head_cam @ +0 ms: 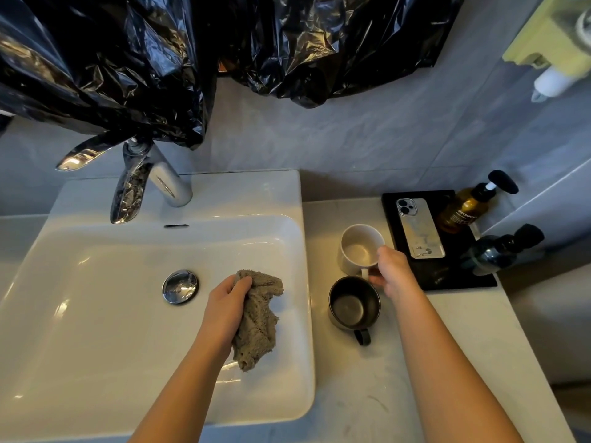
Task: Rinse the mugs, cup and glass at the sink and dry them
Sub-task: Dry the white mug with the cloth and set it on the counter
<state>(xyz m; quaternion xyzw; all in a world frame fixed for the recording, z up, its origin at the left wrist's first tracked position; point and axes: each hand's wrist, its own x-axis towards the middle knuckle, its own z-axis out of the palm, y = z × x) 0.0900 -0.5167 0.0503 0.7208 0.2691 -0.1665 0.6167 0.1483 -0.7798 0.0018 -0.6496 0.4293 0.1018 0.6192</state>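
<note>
Currently: black plastic sheeting (166, 59) covers the wall above, hanging down to the chrome faucet (153, 183). White sink (96, 314) takes the left half, drain plug (180, 286) seated in the basin floor. Pale countertop (399, 378) on the right, black tray (447, 273) at its back, carrying a phone (419, 227) face down, an amber pump bottle (463, 206) and a dark pump bottle (499, 251). Left hand (228, 303) sits over the basin, fingers closed around a bunched grey towel (259, 321) that hangs below the fist. White mug (358, 247) stands upright on the counter just beside the tray; right hand (391, 270) is at its handle, fingers curled, probably pinching it, contact hidden by the knuckles. Dark mug (353, 306) upright just in front of the white one, handle toward the camera, untouched.
</note>
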